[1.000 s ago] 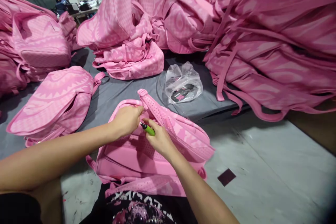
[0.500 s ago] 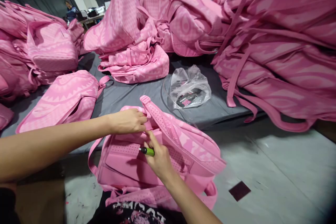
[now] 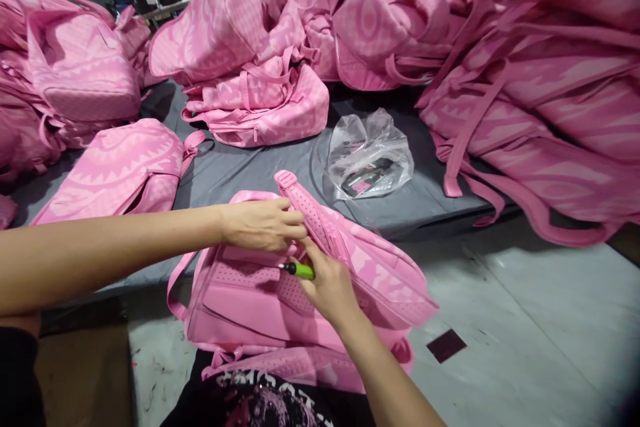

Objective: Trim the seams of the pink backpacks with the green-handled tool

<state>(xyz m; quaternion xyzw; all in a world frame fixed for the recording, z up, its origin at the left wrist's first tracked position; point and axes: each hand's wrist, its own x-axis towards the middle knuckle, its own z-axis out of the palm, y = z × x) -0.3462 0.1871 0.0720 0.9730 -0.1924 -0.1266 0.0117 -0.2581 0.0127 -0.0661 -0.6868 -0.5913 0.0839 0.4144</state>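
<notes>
Along the far left edge of the counter point(image 3: 260, 170), a heap of pink bags point(image 3: 80, 73) was stacked, and just beside it one flat bag point(image 3: 115, 173) lay on the grey cover. At the near edge, in front of the person, lay the pink backpack point(image 3: 240, 300), back panel up. The left hand point(image 3: 263, 223) reached across from the left and was clenched on the backpack's top edge, fingers curled over the spot where the perforated shoulder strap point(image 3: 310, 213) joined it. Touching it from below, the right hand point(image 3: 327, 283) pinched a green tool point(image 3: 300, 271) between thumb and fingers, its dark tip pointing left over the back panel. Past the strap, toward the middle of the counter, sat a crumpled clear plastic bag point(image 3: 370, 157) with dark items inside. Along the right edge rose a large pile of pink bags point(image 3: 550, 80), straps trailing onto the cover.
</notes>
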